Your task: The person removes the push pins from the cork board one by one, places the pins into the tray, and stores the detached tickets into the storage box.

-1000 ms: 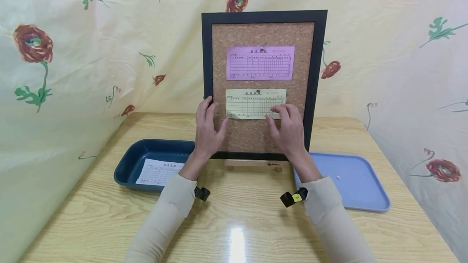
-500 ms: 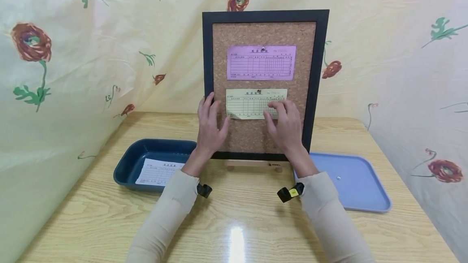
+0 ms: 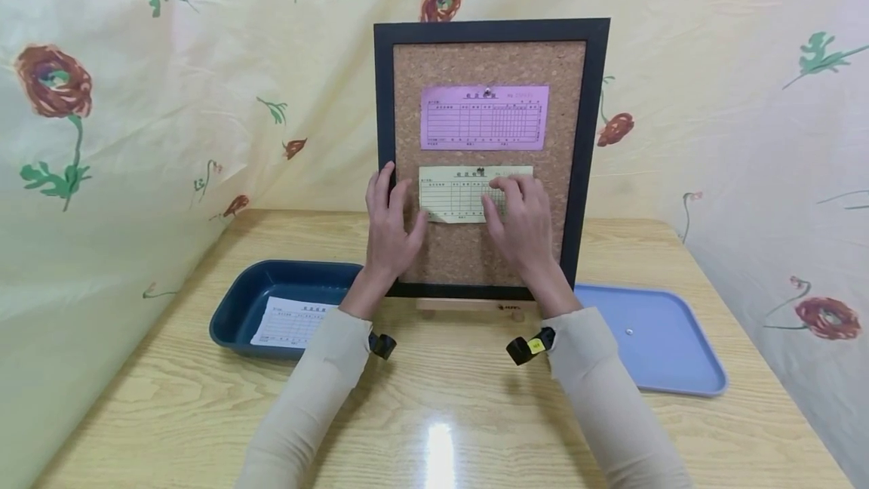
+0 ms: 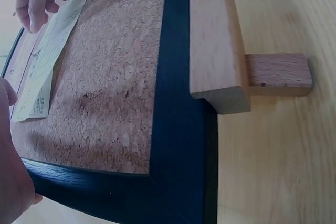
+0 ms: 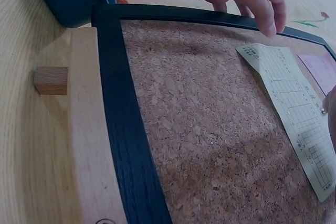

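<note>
Head view, I see the green slip (image 3: 451, 199) on the upright corkboard (image 3: 462, 259), long axis running left to right, print facing me, left hand (image 3: 391, 231) gripping the board's edge, right hand (image 3: 523, 226) relaxed before the slip.

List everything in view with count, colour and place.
cork board: 1, brown, black-framed, centre
upper slip: 1, purple, pinned on the board
lower slip: 1, pale green, pinned below it
pins: 2, silvery or dark, atop those slips
tray: 1, light blue, right
small stud: 1, silvery, on the tray
stand: 1, light wood, under the board
bin: 1, dark blue, left
loose slip: 1, white, in the bin
table: 1, light wood, below
floral cloth: count unclear, cream, around the table
wrist cameras: 2, black, one per wrist
sleeves: 2, cream, on the arms
left hand: 1, bare, at the board's left edge
right hand: 1, bare, in front of the lower slip
</note>
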Motion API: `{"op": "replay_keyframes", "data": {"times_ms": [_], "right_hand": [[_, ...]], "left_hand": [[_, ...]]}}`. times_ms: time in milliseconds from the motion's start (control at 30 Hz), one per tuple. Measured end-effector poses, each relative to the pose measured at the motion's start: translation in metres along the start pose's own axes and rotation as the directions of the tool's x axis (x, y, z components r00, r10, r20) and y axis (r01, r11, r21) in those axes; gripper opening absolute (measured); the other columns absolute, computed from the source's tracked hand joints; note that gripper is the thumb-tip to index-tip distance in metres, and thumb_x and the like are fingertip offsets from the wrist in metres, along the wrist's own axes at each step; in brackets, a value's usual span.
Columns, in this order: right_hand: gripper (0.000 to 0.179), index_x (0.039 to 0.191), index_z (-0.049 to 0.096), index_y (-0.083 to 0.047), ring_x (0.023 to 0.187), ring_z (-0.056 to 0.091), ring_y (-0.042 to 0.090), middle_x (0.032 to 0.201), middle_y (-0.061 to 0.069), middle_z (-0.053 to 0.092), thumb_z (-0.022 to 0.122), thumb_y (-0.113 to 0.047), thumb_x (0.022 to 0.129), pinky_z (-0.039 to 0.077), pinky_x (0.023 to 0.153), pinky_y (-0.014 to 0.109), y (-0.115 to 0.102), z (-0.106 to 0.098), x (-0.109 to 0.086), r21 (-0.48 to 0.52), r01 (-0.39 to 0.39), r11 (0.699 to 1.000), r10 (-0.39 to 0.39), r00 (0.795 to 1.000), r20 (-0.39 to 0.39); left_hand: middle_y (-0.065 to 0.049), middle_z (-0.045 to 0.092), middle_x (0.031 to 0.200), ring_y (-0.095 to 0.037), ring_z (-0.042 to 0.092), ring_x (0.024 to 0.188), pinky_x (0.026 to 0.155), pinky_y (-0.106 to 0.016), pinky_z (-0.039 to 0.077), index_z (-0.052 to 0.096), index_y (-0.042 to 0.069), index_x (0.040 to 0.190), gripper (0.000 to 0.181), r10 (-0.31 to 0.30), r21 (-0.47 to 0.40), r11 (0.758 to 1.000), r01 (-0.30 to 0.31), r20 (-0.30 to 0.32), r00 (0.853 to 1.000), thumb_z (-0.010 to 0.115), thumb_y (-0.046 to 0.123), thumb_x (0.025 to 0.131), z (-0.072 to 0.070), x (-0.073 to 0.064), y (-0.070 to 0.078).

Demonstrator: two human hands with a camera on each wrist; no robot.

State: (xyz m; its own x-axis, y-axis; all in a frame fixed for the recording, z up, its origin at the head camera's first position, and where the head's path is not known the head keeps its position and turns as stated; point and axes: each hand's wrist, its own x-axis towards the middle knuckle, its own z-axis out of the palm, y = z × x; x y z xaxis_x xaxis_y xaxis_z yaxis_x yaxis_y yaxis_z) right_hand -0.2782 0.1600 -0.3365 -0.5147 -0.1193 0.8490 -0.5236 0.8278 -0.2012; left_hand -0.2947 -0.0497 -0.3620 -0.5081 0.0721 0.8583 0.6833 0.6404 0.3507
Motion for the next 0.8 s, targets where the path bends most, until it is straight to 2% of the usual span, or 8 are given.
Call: {"op": "replay_keyframes", "data": {"times_ms": [300, 533, 800], "right_hand": [[0.026, 0.113, 0.063, 0.002, 0.098, 0.053, 0.037, 0.108, 0.022, 0.060, 0.061, -0.019, 0.098, 0.041, 0.083, 0.047, -0.001, 0.004, 0.005, -0.012, -0.020, 1.000, 0.020, 1.000, 0.004], [0.026, 0.113, 0.063, 0.001, 0.094, 0.052, 0.037, 0.106, 0.021, 0.060, 0.058, -0.021, 0.100, 0.040, 0.081, 0.047, -0.001, 0.007, 0.007, -0.030, -0.036, 0.999, 0.036, 0.999, 0.005], [0.027, 0.114, 0.063, 0.000, 0.096, 0.052, 0.036, 0.108, 0.021, 0.060, 0.059, -0.023, 0.100, 0.040, 0.082, 0.046, -0.001, 0.010, 0.010, -0.044, -0.052, 0.998, 0.052, 0.999, 0.002]], "left_hand": [[-0.027, 0.033, 0.156, -0.048, 0.028, 0.145, 0.116, -0.062, 0.032, 0.056, -0.003, 0.124, 0.038, -0.010, 0.035, 0.999, 0.010, -0.012, 1.000, 0.063, 0.017, 0.093, 0.004, 0.005, 0.001], [-0.026, 0.031, 0.157, -0.046, 0.026, 0.146, 0.117, -0.059, 0.032, 0.058, -0.003, 0.125, 0.040, -0.034, 0.081, 0.996, 0.034, -0.007, 0.999, 0.062, 0.020, 0.093, 0.010, 0.003, 0.001], [-0.025, 0.029, 0.158, -0.045, 0.024, 0.146, 0.119, -0.057, 0.030, 0.058, -0.002, 0.124, 0.039, -0.043, 0.091, 0.995, 0.045, -0.021, 0.999, 0.062, 0.022, 0.093, 0.013, 0.003, 0.001]]}}
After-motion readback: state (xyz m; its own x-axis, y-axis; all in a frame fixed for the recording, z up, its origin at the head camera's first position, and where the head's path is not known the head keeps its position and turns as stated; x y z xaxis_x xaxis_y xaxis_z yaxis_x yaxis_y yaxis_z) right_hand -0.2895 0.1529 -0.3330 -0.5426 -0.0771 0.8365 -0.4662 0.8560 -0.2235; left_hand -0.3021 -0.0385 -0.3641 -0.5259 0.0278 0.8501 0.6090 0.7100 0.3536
